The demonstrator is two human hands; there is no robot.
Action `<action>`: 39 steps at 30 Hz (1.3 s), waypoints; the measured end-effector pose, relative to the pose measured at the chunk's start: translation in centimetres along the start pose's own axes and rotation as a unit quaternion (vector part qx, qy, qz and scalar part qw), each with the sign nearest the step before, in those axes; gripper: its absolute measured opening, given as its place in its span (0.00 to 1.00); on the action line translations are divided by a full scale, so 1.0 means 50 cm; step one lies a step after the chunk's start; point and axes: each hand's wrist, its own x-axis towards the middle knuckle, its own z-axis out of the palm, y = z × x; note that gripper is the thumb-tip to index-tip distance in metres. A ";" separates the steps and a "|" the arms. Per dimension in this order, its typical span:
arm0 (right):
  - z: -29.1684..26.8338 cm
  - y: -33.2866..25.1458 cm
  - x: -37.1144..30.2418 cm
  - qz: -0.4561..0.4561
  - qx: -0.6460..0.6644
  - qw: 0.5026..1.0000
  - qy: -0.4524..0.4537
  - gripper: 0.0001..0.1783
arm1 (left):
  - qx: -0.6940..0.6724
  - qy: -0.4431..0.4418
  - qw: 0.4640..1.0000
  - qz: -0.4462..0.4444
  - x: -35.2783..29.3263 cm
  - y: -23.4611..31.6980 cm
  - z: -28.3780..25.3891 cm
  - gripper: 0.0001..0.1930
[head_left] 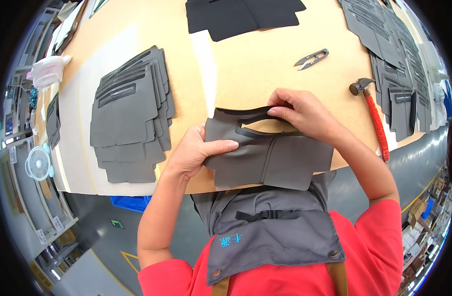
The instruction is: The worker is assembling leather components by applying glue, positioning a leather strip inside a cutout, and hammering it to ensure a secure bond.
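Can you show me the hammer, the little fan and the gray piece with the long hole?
Red-handled hammer [375, 120]: head view, on its handle.
Light-blue fan [38, 163]: head view, on its round front.
Gray slotted panel [253, 157]: head view, on its surface below the slot.

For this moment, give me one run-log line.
left grip: holding slotted grey panel; right grip: pinching its upper edge; thread snips, red-handled hammer: on table

Workshop: worktop [255, 64] with stacks of matching grey cut panels [122, 126], thread snips [312, 62], hammer [375, 116]; shelving [51, 240] at left.
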 end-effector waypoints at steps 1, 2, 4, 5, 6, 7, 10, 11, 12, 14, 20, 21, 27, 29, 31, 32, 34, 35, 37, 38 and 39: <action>0.004 -0.004 -0.004 0.003 0.001 1.000 0.001 0.08 | -0.011 0.001 1.000 -0.010 0.002 0.001 0.002 0.24; 0.012 -0.014 -0.005 -0.117 -0.098 0.981 0.122 0.08 | -0.012 0.003 1.000 -0.011 0.003 0.002 0.002 0.24; 0.020 -0.027 -0.011 -0.226 -0.144 0.942 0.200 0.09 | -0.017 0.008 1.000 0.008 0.005 0.001 0.001 0.24; 0.030 -0.031 -0.016 -0.223 -0.143 0.943 0.199 0.09 | -0.017 0.008 1.000 0.005 0.005 0.000 -0.002 0.24; 0.044 -0.037 -0.019 -0.192 -0.139 0.962 0.136 0.10 | -0.004 0.017 1.000 0.016 0.005 -0.004 -0.006 0.25; 0.053 -0.039 -0.020 -0.161 -0.134 0.975 0.071 0.10 | 0.009 0.027 0.999 0.026 0.003 -0.008 -0.009 0.25; 0.072 -0.020 -0.010 -0.125 -0.146 0.981 0.039 0.08 | 0.194 0.158 0.936 0.247 -0.004 -0.007 0.012 0.21; 0.078 -0.016 -0.008 -0.127 -0.151 0.979 0.052 0.07 | 0.189 0.162 0.938 0.242 -0.008 -0.009 0.016 0.21; 0.081 -0.012 -0.007 -0.127 -0.151 0.979 0.044 0.07 | 0.256 0.198 0.912 0.252 -0.011 -0.011 0.020 0.18; 0.087 -0.006 -0.002 -0.164 -0.178 0.967 0.078 0.07 | 0.253 0.217 0.914 0.230 0.000 -0.033 0.035 0.07; 0.099 0.008 0.007 -0.229 -0.210 0.945 0.106 0.10 | 0.306 0.240 0.897 0.212 0.027 -0.048 0.051 0.05; 0.101 0.012 0.008 -0.228 -0.208 0.945 0.105 0.10 | 0.313 0.250 0.892 0.212 0.029 -0.047 0.053 0.05; 0.107 0.030 0.006 -0.284 -0.219 0.924 0.136 0.14 | 0.317 0.245 0.894 0.202 0.033 -0.044 0.057 0.05; 0.108 0.034 0.006 -0.307 -0.225 0.915 0.133 0.17 | 0.298 0.241 0.903 0.196 0.035 -0.045 0.057 0.05; 0.106 0.040 0.006 -0.321 -0.240 0.907 0.131 0.19 | 0.280 0.238 0.911 0.190 0.037 -0.045 0.055 0.05; 0.104 0.042 0.005 -0.336 -0.257 0.897 0.127 0.21 | 0.283 0.234 0.913 0.178 0.038 -0.044 0.053 0.06; 0.103 0.046 0.003 -0.343 -0.260 0.895 0.120 0.22 | 0.288 0.230 0.915 0.166 0.038 -0.042 0.052 0.06; 0.103 0.047 0.003 -0.352 -0.264 0.891 0.112 0.24 | 0.295 0.230 0.913 0.161 0.037 -0.039 0.052 0.07; 0.101 0.048 0.001 -0.362 -0.278 0.884 0.107 0.24 | 0.303 0.231 0.912 0.155 0.037 -0.033 0.052 0.07; 0.100 0.047 -0.001 -0.372 -0.294 0.875 0.101 0.25 | 0.290 0.221 0.920 0.146 0.037 -0.029 0.050 0.07; 0.099 0.045 -0.002 -0.372 -0.292 0.875 0.102 0.25 | 0.277 0.211 0.927 0.137 0.037 -0.025 0.050 0.07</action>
